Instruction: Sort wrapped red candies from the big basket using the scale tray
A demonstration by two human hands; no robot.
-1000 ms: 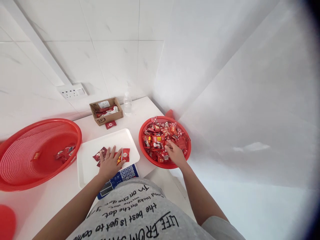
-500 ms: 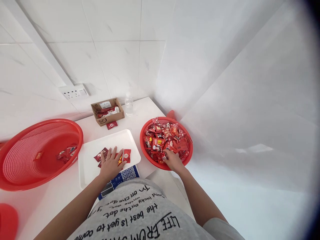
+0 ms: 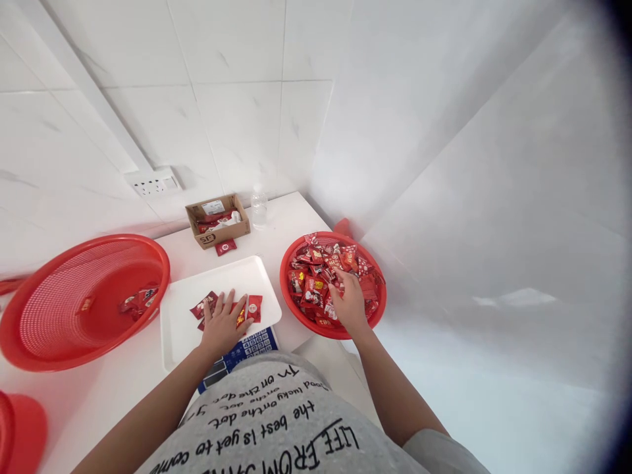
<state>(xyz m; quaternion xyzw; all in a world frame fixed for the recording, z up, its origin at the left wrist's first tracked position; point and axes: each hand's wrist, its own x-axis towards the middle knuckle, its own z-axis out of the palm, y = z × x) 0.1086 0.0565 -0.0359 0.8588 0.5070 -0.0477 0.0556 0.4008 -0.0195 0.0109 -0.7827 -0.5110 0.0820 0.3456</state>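
Observation:
My left hand lies flat with fingers spread on a few red snack packets that rest on the white scale tray. My right hand reaches into the small red basket, which is piled with several red packets. Its fingers curl down among the packets; whether they grip one is hidden. The scale's blue keypad shows just below the tray, in front of my grey printed shirt.
A large red mesh basket at the left holds a few packets. A small cardboard box, a loose red packet and a clear bottle stand at the back by the tiled wall. A wall socket is above.
My right hand pulled back to the basket's near rim, then moved forward again into the packets. My left hand stayed on the tray packets. The view shifted slightly.

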